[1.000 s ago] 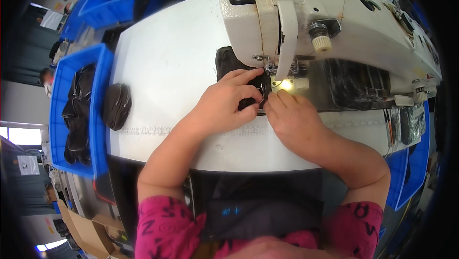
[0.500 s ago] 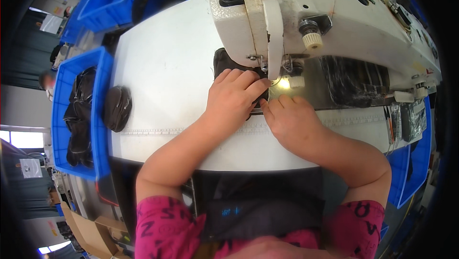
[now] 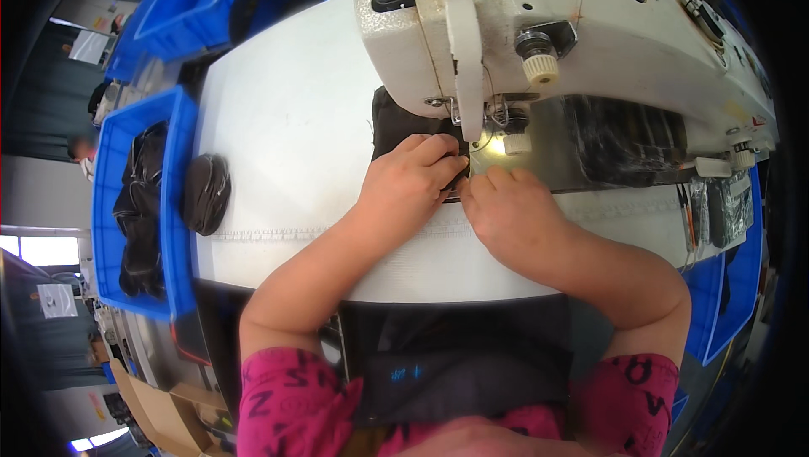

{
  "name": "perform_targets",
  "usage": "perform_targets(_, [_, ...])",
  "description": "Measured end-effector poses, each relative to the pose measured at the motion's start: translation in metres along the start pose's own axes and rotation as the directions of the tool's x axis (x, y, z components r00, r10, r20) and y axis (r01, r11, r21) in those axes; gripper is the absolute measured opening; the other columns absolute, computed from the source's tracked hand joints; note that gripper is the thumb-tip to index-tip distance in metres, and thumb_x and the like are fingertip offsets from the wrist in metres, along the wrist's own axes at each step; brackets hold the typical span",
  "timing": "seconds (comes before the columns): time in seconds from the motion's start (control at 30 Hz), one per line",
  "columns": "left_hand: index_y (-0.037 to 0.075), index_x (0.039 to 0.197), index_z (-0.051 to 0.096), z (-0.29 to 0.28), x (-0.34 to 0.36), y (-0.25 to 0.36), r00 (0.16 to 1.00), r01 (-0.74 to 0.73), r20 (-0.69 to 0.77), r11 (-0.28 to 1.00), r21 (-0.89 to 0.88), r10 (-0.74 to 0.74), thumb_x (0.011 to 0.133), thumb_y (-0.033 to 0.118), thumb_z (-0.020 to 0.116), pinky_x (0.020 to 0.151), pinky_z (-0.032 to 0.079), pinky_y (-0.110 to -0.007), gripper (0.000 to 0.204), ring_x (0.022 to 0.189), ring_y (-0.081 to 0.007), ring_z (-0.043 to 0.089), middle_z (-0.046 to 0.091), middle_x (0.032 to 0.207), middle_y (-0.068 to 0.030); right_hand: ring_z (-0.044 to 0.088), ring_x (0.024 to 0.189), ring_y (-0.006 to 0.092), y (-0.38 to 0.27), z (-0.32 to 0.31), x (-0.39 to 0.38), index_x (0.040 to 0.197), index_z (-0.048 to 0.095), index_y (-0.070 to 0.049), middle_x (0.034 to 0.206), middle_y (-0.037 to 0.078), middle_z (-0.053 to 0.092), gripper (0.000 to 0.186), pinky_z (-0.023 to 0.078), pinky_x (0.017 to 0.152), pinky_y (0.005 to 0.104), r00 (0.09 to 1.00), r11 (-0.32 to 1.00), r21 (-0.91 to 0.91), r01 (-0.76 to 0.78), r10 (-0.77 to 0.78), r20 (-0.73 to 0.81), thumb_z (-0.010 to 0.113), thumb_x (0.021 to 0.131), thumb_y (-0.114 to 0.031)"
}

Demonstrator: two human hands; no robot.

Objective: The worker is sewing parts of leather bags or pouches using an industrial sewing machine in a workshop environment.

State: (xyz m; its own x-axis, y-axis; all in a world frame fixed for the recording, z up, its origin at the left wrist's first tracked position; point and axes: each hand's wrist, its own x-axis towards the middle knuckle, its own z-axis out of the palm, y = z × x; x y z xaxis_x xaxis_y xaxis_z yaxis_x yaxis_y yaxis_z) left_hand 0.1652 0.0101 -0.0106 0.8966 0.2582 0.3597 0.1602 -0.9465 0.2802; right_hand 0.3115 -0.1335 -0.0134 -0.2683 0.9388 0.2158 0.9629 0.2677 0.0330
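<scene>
A piece of black fabric (image 3: 394,124) lies under the head of a white sewing machine (image 3: 514,44), close to its lit needle area. My left hand (image 3: 410,174) presses on the fabric's near part, its fingers bent and closed on the edge. Just right of it, my right hand (image 3: 511,208) has thumb and fingers pinched together at the fabric's near right corner. The fingertips of both hands almost meet below the presser foot, which the machine's white lever partly hides.
A blue bin (image 3: 143,204) with black pieces stands at the left, beside a black bundle (image 3: 206,194) on the white table (image 3: 286,120). A plastic-covered black panel (image 3: 628,141) sits under the machine arm. Tools (image 3: 691,217) and a small clear packet (image 3: 729,211) lie at the right.
More of the black fabric shows beyond my left hand, which has slid slightly toward me. The right hand stays nearly in place. The machine appears a little further left in the picture.
</scene>
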Motion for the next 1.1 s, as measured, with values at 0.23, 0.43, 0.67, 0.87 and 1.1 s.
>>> perform_targets(0.23, [0.011,0.107,0.076,0.006,-0.004,-0.001,1.000,-0.006,-0.024,1.000,0.004,0.007,0.062,-0.001,0.081,0.077,0.059,-0.035,0.047,0.100,-0.0226,0.068,0.067,0.111,-0.0008,0.061,0.082,0.0210,0.000,0.001,0.001,0.092,0.072,-0.001,0.085,0.007,0.063,0.019,0.048,0.069,0.0343,1.000,1.000,0.018,0.002,-0.002,0.001,0.067,0.077,-0.010])
perform_targets(0.43, [0.010,0.108,0.076,0.003,-0.002,0.000,0.999,0.026,0.031,0.999,-0.046,-0.025,0.063,0.000,0.082,0.080,0.058,-0.036,0.046,0.105,-0.0235,0.066,0.065,0.111,-0.0022,0.062,0.083,0.0216,0.000,0.001,0.002,0.091,0.072,-0.002,0.084,0.007,0.062,0.017,0.048,0.069,0.0348,1.000,1.000,0.021,0.007,-0.007,-0.002,0.067,0.076,-0.010])
perform_targets(0.67, [0.012,0.109,0.077,0.007,0.003,-0.005,0.999,0.048,0.012,0.998,-0.034,-0.048,0.067,0.002,0.082,0.082,0.059,-0.036,0.043,0.108,-0.0245,0.065,0.065,0.110,-0.0020,0.062,0.079,0.0202,0.006,0.008,0.005,0.095,0.072,-0.002,0.081,0.005,0.062,0.017,0.048,0.070,0.0343,0.998,1.000,-0.025,-0.010,0.008,-0.064,0.067,0.080,-0.010])
perform_targets(0.87, [0.015,0.110,0.077,0.009,0.007,-0.012,0.998,0.057,-0.005,0.998,-0.002,-0.057,0.070,0.003,0.082,0.082,0.059,-0.037,0.042,0.108,-0.0248,0.066,0.067,0.116,-0.0020,0.063,0.077,0.0193,0.010,0.010,0.009,0.102,0.071,-0.002,0.080,0.004,0.064,0.023,0.048,0.070,0.0345,0.996,0.996,-0.075,-0.056,0.051,-0.068,0.067,0.082,-0.011])
perform_targets(1.1, [0.014,0.106,0.076,0.005,0.002,-0.011,0.999,0.018,-0.044,1.000,0.024,-0.017,0.077,0.007,0.077,0.077,0.059,-0.037,0.029,0.100,-0.0246,0.071,0.071,0.117,-0.0023,0.064,0.078,0.0207,0.012,0.009,0.008,0.104,0.070,-0.002,0.081,0.004,0.065,0.026,0.047,0.073,0.0363,0.996,0.997,-0.011,-0.078,0.078,-0.042,0.067,0.080,-0.012])
